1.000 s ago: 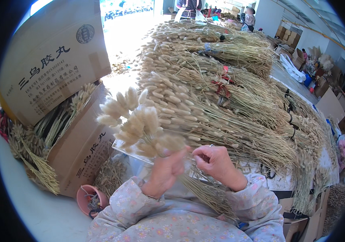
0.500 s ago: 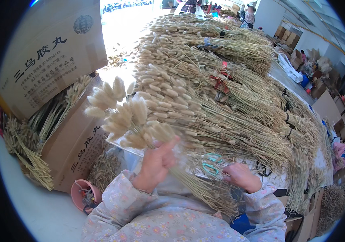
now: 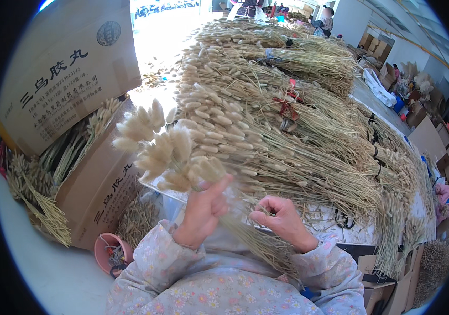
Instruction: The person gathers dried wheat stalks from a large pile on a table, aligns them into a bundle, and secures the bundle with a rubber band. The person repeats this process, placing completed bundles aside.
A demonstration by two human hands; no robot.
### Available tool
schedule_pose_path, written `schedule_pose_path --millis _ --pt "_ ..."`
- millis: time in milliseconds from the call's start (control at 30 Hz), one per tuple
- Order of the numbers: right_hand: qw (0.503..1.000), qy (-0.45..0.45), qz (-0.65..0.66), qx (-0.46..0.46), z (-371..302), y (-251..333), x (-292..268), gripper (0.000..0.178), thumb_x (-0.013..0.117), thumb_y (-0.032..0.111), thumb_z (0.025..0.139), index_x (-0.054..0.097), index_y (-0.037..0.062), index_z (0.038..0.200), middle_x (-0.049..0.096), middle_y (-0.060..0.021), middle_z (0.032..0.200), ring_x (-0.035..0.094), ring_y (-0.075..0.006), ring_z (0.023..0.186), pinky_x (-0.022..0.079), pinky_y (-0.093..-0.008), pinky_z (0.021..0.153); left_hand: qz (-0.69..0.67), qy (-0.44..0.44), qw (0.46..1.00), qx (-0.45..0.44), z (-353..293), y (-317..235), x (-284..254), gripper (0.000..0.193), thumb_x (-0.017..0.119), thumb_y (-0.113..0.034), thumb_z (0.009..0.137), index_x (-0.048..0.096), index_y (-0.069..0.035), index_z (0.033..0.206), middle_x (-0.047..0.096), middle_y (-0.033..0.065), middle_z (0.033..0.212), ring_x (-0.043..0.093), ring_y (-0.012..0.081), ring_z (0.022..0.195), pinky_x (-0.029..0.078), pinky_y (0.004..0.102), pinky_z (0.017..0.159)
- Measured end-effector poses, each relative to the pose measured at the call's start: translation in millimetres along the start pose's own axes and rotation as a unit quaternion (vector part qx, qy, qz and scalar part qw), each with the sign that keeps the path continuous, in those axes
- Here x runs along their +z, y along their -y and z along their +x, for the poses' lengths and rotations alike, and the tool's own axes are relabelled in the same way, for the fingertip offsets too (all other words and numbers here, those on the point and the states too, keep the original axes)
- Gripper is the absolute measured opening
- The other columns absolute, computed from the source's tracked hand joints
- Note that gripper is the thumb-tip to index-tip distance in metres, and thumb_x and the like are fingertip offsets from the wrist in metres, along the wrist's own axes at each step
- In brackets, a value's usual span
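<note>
The left hand (image 3: 202, 216) squeezes bunny-tail grass (image 3: 164, 157); the right hand (image 3: 283, 220) curls, holding what I can't tell. Loosening could spill stems (image 3: 254, 244).

The left hand (image 3: 202, 215) partly hides the fluffy grass bunch (image 3: 171, 152).

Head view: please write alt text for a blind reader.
A person's left hand grips a bunch of fluffy dried grass; the right hand is curled near its stems. Beyond lie heaped grass bundles; a cardboard box stands at left.
</note>
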State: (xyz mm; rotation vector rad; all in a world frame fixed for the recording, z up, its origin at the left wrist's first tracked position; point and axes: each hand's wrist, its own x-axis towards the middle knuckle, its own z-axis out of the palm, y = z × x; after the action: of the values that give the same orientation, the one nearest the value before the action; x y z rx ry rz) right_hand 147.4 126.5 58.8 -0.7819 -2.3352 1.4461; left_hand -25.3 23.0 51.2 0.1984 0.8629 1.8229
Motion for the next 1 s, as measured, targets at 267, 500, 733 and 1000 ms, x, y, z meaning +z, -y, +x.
schedule_pose_path --millis 267,500,733,1000 --pt "0.995 -0.064 0.068 -0.044 -8 -18 -1 0.029 0.050 0.021 0.097 0.066 0.0010 0.083 0.058 0.0007 0.060 0.053 -0.0073 0.054 0.042 -0.0245 0.051 0.001 0.011 1.000 0.007 4 2 -1 0.011 0.066 -0.017 0.088 0.057 -0.012 0.085 0.026 -0.0103 0.050 0.020 0.0040 0.040 0.017 0.0240 0.042" --pt "0.957 -0.035 -0.285 -0.032 -31 -61 -35 0.028 0.050 0.023 0.096 0.062 0.0035 0.079 0.061 -0.0085 0.057 0.060 -0.0221 0.054 0.048 -0.0347 0.053 0.000 0.000 1.000 0.010 6 -1 -5 0.014 0.064 -0.019 0.090 0.064 -0.007 0.097 0.021 -0.0100 0.050 0.018 0.0043 0.040 0.017 0.0234 0.042" --pt "0.821 0.063 -0.566 0.033 -58 -77 -74 0.018 0.058 0.019 0.081 0.068 0.0075 0.071 0.063 -0.0169 0.065 0.064 -0.0343 0.064 0.049 -0.0451 0.058 0.001 0.006 1.000 0.014 5 -2 -3 0.015 0.063 -0.019 0.091 0.064 -0.006 0.098 0.021 -0.0098 0.050 0.018 0.0041 0.041 0.018 0.0232 0.042" --pt "0.959 -0.028 -0.238 -0.150 -18 -30 -43 0.025 0.064 0.022 0.086 0.064 0.0010 0.100 0.066 -0.0166 0.090 0.064 -0.0291 0.081 0.050 -0.0374 0.069 0.017 0.040 0.999 0.008 4 1 2 0.015 0.060 -0.018 0.092 0.062 -0.005 0.100 0.023 -0.0093 0.050 0.019 0.0044 0.041 0.018 0.0232 0.042"
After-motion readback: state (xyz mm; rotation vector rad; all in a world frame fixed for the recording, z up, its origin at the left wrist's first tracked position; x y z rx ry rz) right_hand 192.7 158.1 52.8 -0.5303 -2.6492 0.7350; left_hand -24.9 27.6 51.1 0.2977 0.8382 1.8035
